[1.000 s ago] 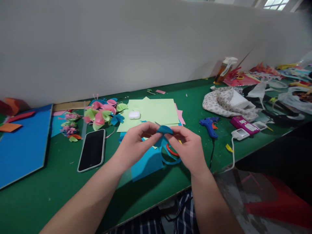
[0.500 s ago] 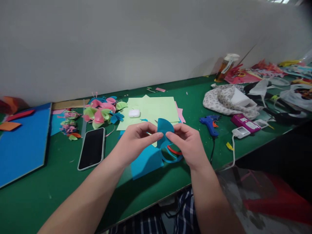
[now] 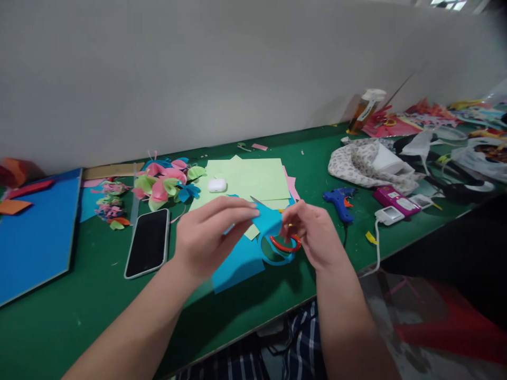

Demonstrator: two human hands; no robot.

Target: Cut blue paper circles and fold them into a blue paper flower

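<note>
My left hand (image 3: pixel 208 235) pinches a small curved blue paper piece (image 3: pixel 268 220) between thumb and fingertips, just above the table. My right hand (image 3: pixel 315 235) is right beside that piece with its fingers loosely bent and apart, holding nothing that I can see. It hovers over the red-orange handle of the scissors (image 3: pixel 284 246). The scissors lie on a blue paper sheet (image 3: pixel 237 266), blade pointing away from me. A stack of light-green paper (image 3: pixel 257 177) lies behind them on the green table (image 3: pixel 99 295).
A black phone (image 3: pixel 148 241) lies left of my hands, paper flowers (image 3: pixel 166 184) and a white earbud case (image 3: pixel 217 185) behind. A blue board (image 3: pixel 35 232) is far left. A blue glue gun (image 3: pixel 338 200), a pink device (image 3: pixel 394 199), a patterned cloth (image 3: pixel 364 163) and clutter are at right.
My right hand has let go of the blue piece and dropped toward the scissors handle. My left hand now holds the piece alone, slightly lower and flatter.
</note>
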